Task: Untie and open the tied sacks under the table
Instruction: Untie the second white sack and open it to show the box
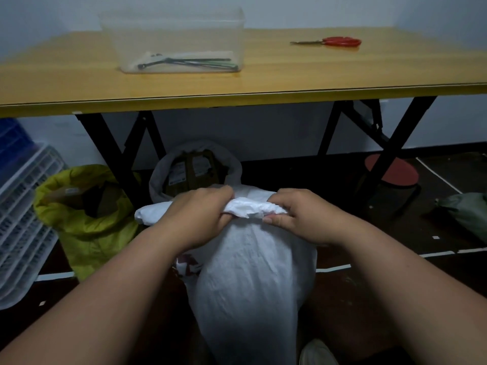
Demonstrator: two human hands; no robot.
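White woven sack [253, 285] stands on the dark floor [369, 299] in front of us, at 6 o'clock in the head view, its neck gathered into a crumpled roll [250, 208]. We grasp that roll with both hands: our left hand [200, 214] clamps its left end with curled fingers, our right hand [297, 217] pinches its right end, thumb underneath. Whether a tie remains on the neck we cannot tell.

Behind it, at 12 o'clock under the desk [237, 83], a grey sack [158, 177] sits with its mouth open, dark olive packets [192, 169] visible inside. At 9 o'clock a yellow-green sack [87, 222] also stands open, touching the desk's black leg [116, 159]. At 3 o'clock a green sack [466, 212] lies on the floor, well apart from the others; its state is not clear.

On the desk, at 11 o'clock, we note a clear plastic bin [171, 40] holding dark rod-like tools [189, 63]. At 1 o'clock lie red-handled scissors [334, 42]. A red round stool [392, 172] stands under the desk's right side. White slatted crates [23, 206] are stacked at the left edge, a blue crate [13, 138] behind them. A light shoe [316, 351] shows at the bottom edge.
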